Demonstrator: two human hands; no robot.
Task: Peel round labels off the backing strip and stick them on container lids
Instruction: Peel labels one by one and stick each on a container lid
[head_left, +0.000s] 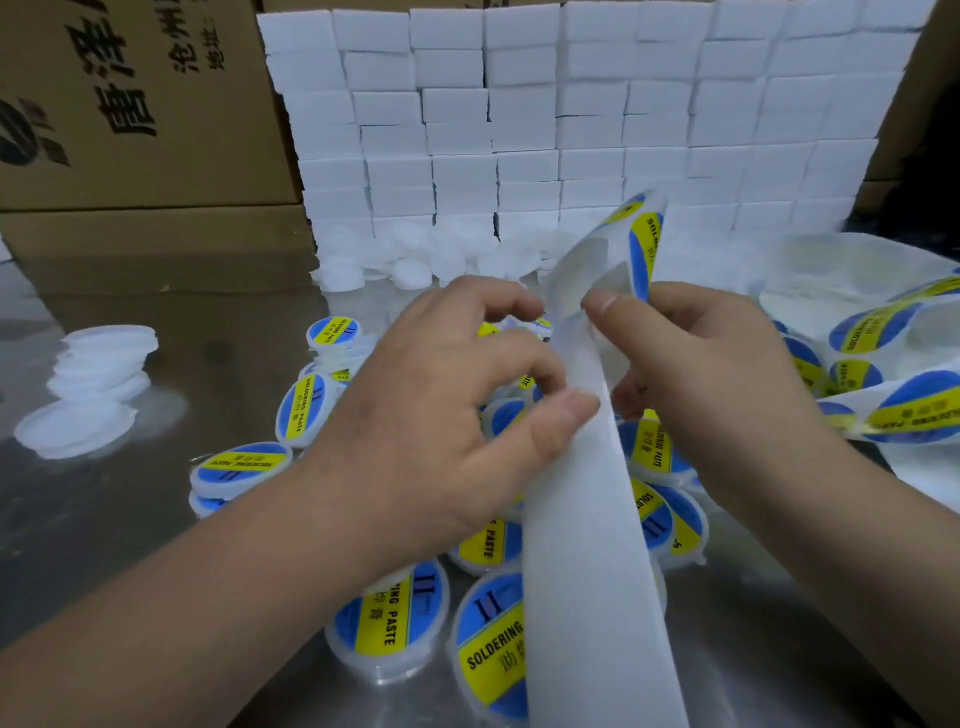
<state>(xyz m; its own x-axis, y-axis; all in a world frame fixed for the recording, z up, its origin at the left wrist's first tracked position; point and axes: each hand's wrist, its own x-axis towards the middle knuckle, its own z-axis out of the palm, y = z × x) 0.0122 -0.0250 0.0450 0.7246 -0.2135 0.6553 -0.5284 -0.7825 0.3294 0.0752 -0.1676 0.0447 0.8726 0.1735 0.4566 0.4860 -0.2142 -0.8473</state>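
Plainly, "SOLDERING PASTE" runs in black along the yellow band of each round blue label; at least ten labelled lids lie heaped on the steel table beneath the hands, with others hidden. The white backing strip rises from the lower edge to between the hands and folds over there; one label on its raised end reads "SOLD". The left hand pinches the strip's edge between thumb and curled forefinger; the right hand grips the fold just above, thumb on top, fingers curled behind. A loose strip bearing about five labels lies at right; one stack of plain lids and a single lid lie at left; the upper of two cartons carries "唐泽" and "沧州"; white blocks stand stacked behind.
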